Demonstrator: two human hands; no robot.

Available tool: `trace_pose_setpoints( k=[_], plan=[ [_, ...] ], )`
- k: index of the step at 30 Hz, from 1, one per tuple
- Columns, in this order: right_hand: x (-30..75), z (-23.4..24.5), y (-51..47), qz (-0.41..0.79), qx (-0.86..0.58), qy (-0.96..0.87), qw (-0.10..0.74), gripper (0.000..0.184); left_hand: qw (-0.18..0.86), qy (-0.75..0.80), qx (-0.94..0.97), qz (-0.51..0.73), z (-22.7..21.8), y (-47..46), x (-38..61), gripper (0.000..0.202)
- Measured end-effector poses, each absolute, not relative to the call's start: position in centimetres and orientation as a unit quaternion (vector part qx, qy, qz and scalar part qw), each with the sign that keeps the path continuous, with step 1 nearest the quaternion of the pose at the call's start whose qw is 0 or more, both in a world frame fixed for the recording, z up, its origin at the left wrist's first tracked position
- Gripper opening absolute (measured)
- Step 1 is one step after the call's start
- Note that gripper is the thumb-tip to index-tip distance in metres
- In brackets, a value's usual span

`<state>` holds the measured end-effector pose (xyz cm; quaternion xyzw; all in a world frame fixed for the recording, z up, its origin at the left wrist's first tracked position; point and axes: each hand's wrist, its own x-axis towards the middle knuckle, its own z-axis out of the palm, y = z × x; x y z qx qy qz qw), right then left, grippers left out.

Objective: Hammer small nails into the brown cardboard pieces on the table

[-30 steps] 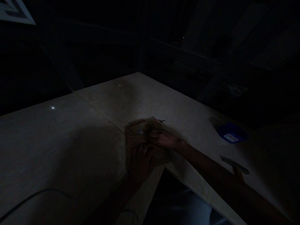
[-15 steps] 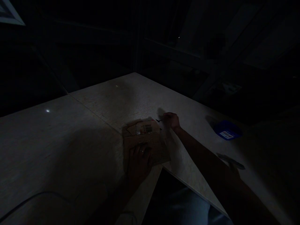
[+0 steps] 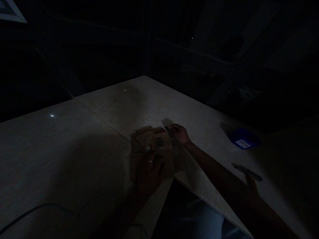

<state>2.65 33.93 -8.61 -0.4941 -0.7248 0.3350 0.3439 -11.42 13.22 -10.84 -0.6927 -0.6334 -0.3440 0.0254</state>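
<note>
The scene is very dark. A flat brown cardboard package (image 3: 152, 146) with a printed label lies on the pale table (image 3: 87, 132), near its front edge. My left hand (image 3: 149, 172), a ring on one finger, rests on the near part of the package with its fingers laid over it. My right hand (image 3: 178, 133) is at the package's far right corner, fingers pinched on a small dark object that I cannot make out.
A blue box (image 3: 243, 139) with a white label sits at the right of the table. A flat grey tool (image 3: 246, 171) lies nearer, at the right. A cable (image 3: 37, 212) curves across the near left. Dark shelving stands behind.
My right hand went from the package out to a small dark item on the table beyond it, then came back to the package's right corner. The left hand stayed on the package.
</note>
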Motion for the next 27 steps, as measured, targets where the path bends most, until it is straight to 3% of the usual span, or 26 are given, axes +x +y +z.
trace_pose_setpoints(
  k=[3,6,13,20,27],
  plan=[
    [2.7,-8.7,31.6,0.391,-0.478,-0.732,0.287,0.033,0.028,-0.648,-0.685,-0.332,-11.0,13.1,-11.2,0.029],
    [2.9,-9.0,30.6,0.48,-0.459,-0.691,0.287,0.041,0.028,-0.66,-0.687,-0.302,-11.3,13.1,-11.1,0.039],
    [3.5,-8.3,30.1,0.591,-0.472,-0.588,0.286,0.037,0.008,-0.663,-0.71,-0.237,-10.4,13.0,-11.1,0.082],
    [3.0,-7.2,27.5,0.701,-0.438,-0.447,0.341,0.042,0.002,-0.655,-0.725,-0.214,-9.1,13.1,-11.0,0.073],
    [1.7,-6.4,27.0,0.697,-0.429,-0.456,0.35,0.043,0.029,-0.66,-0.718,-0.219,-9.2,13.0,-11.1,0.064]
  ],
)
